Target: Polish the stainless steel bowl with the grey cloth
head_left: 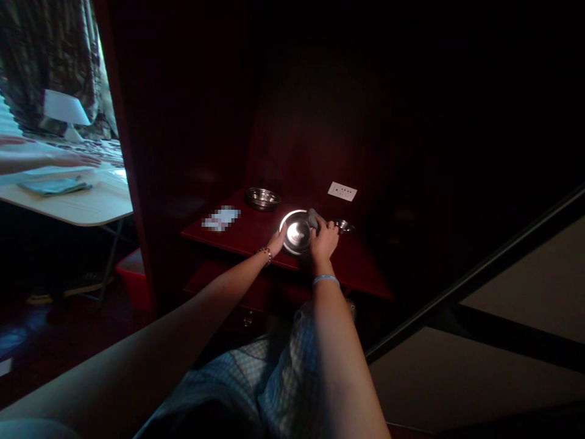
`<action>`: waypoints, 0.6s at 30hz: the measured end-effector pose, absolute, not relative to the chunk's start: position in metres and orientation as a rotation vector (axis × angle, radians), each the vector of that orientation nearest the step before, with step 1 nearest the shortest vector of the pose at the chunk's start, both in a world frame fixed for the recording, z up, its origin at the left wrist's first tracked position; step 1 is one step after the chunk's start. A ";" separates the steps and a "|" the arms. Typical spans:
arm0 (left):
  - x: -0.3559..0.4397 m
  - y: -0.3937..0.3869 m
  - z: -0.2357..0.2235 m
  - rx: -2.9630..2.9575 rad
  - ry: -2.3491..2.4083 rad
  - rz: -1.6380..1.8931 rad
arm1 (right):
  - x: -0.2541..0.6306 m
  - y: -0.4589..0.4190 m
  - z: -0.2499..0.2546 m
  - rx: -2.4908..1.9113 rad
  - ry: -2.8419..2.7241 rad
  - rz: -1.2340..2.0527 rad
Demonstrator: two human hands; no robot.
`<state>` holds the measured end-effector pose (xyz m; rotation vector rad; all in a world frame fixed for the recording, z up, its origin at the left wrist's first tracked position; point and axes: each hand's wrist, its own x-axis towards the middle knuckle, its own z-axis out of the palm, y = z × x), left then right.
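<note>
Over the dark red desk shelf, a shiny metal bowl [297,234] is tilted so that its inside faces me. My left hand [276,240] grips its left rim, with the thumb on the near side. At the bowl's right edge, my right hand [325,239] is closed around a grey cloth [313,218], which touches the upper right rim. Behind and to the left stands a stack of metal bowls [262,199]. Just right of my right hand, another small metal bowl [344,226] is partly hidden by my fingers.
A white socket plate [342,191] is on the back wall. A blurred-out white item [221,218] lies on the shelf's left. Farther left, another person's arm [50,157] reaches over a pale folding table [86,204] holding a folded cloth [55,185]. A red bin [136,280] stands below.
</note>
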<state>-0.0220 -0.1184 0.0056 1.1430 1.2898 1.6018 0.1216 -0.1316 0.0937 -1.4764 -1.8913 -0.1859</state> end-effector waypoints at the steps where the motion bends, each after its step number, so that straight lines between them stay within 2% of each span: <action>1: -0.022 -0.119 0.006 1.143 1.307 1.594 | 0.121 -0.131 0.092 -1.473 -1.913 -0.176; 18: -0.021 -0.121 0.011 1.045 1.210 1.608 | 0.112 -0.124 0.082 -1.441 -2.036 0.060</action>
